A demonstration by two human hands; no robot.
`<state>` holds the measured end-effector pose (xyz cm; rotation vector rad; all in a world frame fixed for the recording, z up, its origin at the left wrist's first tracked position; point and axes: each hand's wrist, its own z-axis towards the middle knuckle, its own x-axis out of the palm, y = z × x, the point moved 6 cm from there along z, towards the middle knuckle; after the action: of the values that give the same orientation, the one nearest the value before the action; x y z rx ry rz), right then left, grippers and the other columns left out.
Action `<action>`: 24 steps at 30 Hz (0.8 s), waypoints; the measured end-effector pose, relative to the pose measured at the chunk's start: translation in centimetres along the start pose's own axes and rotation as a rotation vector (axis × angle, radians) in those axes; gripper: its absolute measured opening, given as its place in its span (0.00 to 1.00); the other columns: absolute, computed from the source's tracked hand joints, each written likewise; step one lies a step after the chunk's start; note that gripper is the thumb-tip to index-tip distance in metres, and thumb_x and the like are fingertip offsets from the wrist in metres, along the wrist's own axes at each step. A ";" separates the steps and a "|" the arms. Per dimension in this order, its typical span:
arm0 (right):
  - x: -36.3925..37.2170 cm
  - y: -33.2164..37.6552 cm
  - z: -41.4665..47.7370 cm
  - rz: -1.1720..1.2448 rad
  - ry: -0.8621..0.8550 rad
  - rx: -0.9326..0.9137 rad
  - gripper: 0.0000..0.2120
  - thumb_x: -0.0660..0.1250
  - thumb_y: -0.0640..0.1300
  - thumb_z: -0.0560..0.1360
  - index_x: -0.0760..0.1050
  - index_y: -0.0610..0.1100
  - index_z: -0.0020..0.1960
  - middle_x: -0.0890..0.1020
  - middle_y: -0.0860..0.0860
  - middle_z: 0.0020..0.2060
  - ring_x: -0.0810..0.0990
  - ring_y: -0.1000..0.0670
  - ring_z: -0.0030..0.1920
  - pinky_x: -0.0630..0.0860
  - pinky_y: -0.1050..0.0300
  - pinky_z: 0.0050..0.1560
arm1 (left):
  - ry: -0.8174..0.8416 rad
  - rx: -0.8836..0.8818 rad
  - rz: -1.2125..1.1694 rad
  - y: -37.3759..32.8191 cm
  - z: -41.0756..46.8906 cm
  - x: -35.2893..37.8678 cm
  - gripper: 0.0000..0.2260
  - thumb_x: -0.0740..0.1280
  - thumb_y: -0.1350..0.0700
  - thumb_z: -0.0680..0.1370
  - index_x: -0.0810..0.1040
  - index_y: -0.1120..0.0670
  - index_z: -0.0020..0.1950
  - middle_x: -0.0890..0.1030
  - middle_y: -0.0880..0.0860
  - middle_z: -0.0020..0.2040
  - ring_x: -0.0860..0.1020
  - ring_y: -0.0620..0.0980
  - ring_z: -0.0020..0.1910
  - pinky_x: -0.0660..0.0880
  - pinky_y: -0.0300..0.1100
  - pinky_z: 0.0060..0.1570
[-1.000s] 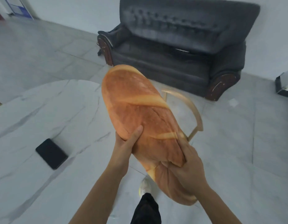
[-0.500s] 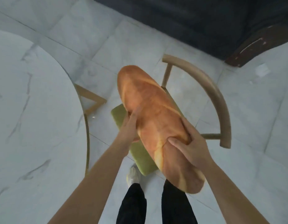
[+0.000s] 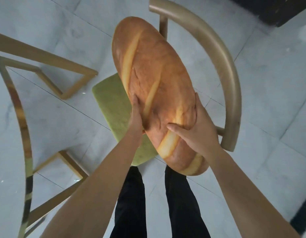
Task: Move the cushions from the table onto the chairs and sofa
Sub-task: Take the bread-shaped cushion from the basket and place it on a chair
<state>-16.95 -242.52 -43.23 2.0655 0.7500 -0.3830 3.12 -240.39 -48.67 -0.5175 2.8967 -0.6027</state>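
- Gleaming at the far left was the gold edge of the table (image 3: 20,107), with its angled gold legs showing below; none of the tabletop that showed held a cushion.
- The left hand (image 3: 136,117) pressed flat against the left flank of the bread-shaped cushion (image 3: 154,79), fingers extended along it rather than curled, supporting from the side.
- The cushion itself hung tilted over the chair's green seat pad (image 3: 112,107), far end raised toward the backrest, near end jutting past the seat's front edge above the person's legs; whether it touched the pad could not be told.
- The right hand (image 3: 195,131) clamped the cushion's right side, thumb spread across the top and fingers wrapped out of view behind, denting the fabric.
- The curved backrest (image 3: 224,66) of the chair arced around the right.
- To place it well, I judged the cushion should be pushed further in toward the backrest, lowered until the pad bore its weight, and only then freed, lest the overhanging end tip it to the floor.
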 end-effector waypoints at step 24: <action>2.2 11.6 9.5 -0.983 -0.078 -0.711 0.42 0.52 0.72 0.79 0.48 0.50 0.84 0.48 0.36 0.82 0.47 0.32 0.82 0.46 0.33 0.79 | 0.215 0.073 0.162 6.7 0.6 3.2 0.68 0.82 0.34 0.56 0.30 0.29 0.75 0.46 0.46 0.83 0.58 0.55 0.81 0.67 0.62 0.73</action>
<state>-7.76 -254.56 -42.33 0.9129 1.5604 -0.6067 -1.77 -236.01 -52.19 -0.2180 3.0614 -0.7790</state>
